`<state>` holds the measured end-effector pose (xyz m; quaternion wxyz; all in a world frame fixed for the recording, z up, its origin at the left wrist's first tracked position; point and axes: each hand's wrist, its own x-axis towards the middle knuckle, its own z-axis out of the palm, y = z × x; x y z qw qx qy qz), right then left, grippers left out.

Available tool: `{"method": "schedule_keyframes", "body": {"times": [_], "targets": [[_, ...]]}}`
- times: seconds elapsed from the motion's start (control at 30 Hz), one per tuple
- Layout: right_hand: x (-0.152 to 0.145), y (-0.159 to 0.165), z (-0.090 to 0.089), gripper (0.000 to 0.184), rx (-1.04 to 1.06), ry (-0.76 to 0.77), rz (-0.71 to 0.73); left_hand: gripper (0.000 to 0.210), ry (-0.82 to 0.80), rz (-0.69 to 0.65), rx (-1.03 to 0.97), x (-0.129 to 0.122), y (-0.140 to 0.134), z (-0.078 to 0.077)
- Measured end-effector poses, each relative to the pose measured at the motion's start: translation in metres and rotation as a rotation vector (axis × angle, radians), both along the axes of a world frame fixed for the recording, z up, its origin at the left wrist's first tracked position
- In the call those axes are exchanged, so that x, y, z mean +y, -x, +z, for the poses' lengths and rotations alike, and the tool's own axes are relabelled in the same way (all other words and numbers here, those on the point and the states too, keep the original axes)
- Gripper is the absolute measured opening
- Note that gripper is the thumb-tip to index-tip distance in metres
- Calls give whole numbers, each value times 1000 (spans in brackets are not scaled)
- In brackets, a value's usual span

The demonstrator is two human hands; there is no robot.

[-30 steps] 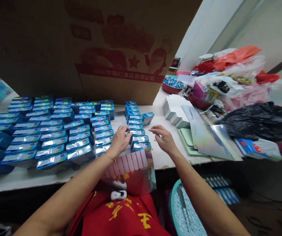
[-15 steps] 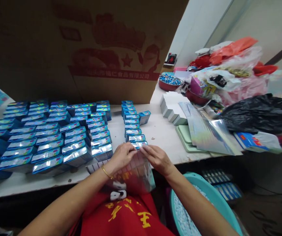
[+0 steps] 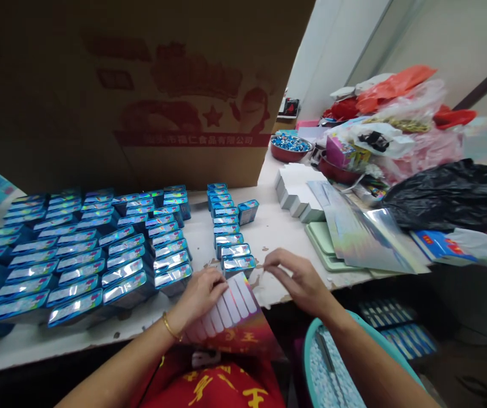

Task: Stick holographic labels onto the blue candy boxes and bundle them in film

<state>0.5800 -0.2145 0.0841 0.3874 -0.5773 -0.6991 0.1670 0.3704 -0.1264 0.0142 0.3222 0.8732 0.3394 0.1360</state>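
My left hand (image 3: 204, 292), with a gold bracelet at the wrist, grips the top edge of a clear, shiny sticker sheet (image 3: 232, 306) with a row of white strips. The sheet slants down over my red apron (image 3: 226, 385). Just right of the sheet, above the table edge, my right hand (image 3: 296, 277) has thumb and forefinger pinched together; anything between them is too small to make out. Beyond both hands runs a column of small blue boxes (image 3: 238, 263) with glossy strips on their tops. One more blue box (image 3: 248, 211) stands right of that column.
Many blue boxes (image 3: 75, 309) stand in rows at left, before a big carton (image 3: 192, 164). Rightward lie white card pieces (image 3: 300, 190), a green tray (image 3: 322, 241), shiny sheets (image 3: 354, 232) and a black bag (image 3: 451, 195). A turquoise tub (image 3: 309, 362) sits below the table edge.
My right hand has moved away from the nearest box and my left hand, to the right. My left hand has lowered slightly, and the sheet now lies tilted with its white strips showing.
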Motion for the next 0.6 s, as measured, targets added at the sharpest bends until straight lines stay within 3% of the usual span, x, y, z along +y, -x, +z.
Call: {"method": "schedule_keyframes", "body": {"times": [0.13,0.23,0.33,0.47,0.6], "targets": [[45,-9,5,16,275,63,-219,24,129,133,-207,18,4,10],[91,-3,-8,19,573,142,-201,41,332,324,-438,42,-2,24],[130,8,-22,22,756,210,-216,52,511,430,-615,69,-14,35],[168,12,-41,21,821,266,-242,43,581,561,-715,108,-31,34],[200,6,-60,17,684,201,-318,34,613,653,-698,143,-43,21]]}}
